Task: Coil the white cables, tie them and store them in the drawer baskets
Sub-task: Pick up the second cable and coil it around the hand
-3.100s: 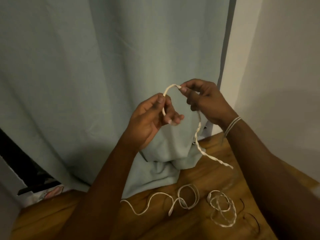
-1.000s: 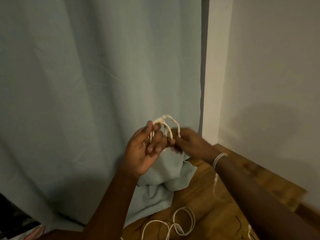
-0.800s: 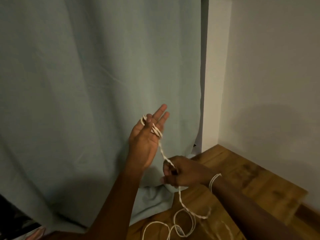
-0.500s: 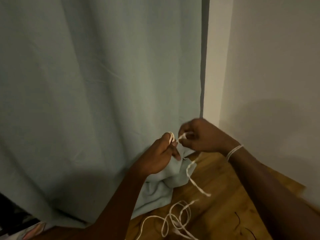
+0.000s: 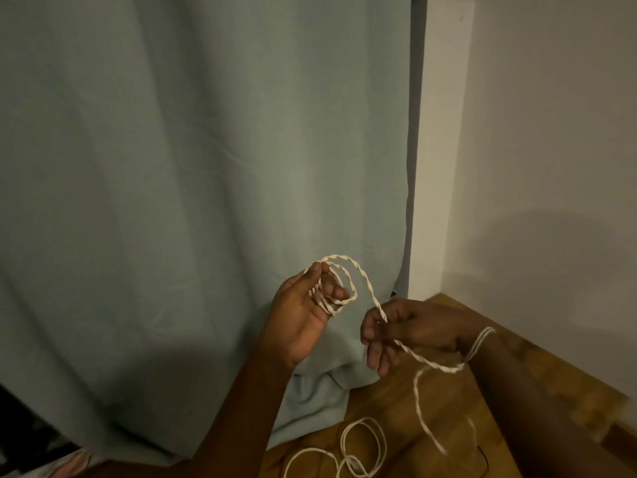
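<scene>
White twisted cable (image 5: 365,288) loops round left hand (image 5: 300,319) fingers; right hand (image 5: 406,331) pinches its trailing length.

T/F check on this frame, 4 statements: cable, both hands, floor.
1. The twisted white cable is looped round the left hand's fingers. True.
2. The right hand is empty. False: it pinches the cable's free run.
3. Another white cable lies on the wooden floor. True.
4. The cable's tail is pulled taut to the floor. False: it hangs slack below the right hand.
</scene>
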A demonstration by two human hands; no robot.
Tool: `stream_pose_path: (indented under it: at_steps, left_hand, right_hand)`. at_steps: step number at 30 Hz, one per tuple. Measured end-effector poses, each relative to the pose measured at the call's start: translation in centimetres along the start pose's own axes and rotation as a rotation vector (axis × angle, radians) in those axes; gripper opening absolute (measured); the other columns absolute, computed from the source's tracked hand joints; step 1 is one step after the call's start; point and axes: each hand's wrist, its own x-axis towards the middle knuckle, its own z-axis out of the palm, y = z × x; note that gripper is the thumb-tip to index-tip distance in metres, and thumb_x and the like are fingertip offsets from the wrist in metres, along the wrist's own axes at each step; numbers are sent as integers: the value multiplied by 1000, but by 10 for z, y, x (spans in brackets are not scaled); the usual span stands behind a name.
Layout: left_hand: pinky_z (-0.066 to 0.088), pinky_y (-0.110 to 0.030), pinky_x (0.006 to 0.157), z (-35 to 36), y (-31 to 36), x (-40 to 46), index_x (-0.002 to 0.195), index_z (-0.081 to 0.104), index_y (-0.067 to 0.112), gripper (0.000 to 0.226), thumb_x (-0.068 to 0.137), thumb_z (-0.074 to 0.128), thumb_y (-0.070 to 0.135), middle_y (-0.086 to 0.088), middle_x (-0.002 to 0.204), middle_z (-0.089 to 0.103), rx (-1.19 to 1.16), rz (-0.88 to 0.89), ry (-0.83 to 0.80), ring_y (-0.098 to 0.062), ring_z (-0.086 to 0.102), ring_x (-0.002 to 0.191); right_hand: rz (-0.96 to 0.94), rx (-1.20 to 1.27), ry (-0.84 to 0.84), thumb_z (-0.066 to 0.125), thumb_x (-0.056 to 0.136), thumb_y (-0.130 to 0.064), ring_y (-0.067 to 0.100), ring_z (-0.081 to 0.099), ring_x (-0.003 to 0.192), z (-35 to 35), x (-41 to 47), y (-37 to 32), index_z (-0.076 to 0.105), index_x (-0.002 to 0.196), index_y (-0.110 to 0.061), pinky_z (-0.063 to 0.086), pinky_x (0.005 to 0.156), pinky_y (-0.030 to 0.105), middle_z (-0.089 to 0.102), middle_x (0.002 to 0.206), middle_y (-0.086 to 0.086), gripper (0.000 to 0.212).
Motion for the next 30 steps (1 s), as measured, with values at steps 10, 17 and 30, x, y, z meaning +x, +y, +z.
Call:
stream_pose_path:
  at_steps: [10,17,30]
  left_hand:
    - [42,-36,108,-16,-11,1,120,54,17,22,103,42,22,-1,139,57,862,210,-112,-12,59,119]
    - [39,-30,111,-32,-12,-6,116,47,4,22,103,44,21,-12,122,65,1483,73,-258,-19,59,119]
    - [58,-40,76,-20,11,-18,79,66,6,27,75,80,29,0,43,45,149,-18,-224,-15,51,42]
  right_hand:
    - [70,-873,248,52,99,-42,23,67,86,58,27,-33,60,114,-11,59,81,38,69,100,9,35]
    - [-104,-1176,547,63,87,-31,10,66,78,28,-7,-60,73,103,-26,60,73,31,72,93,-5,19]
    - [-350,-203,544,40,98,-49,9,68,86,30,16,-34,68,103,-13,56,83,30,73,92,4,46]
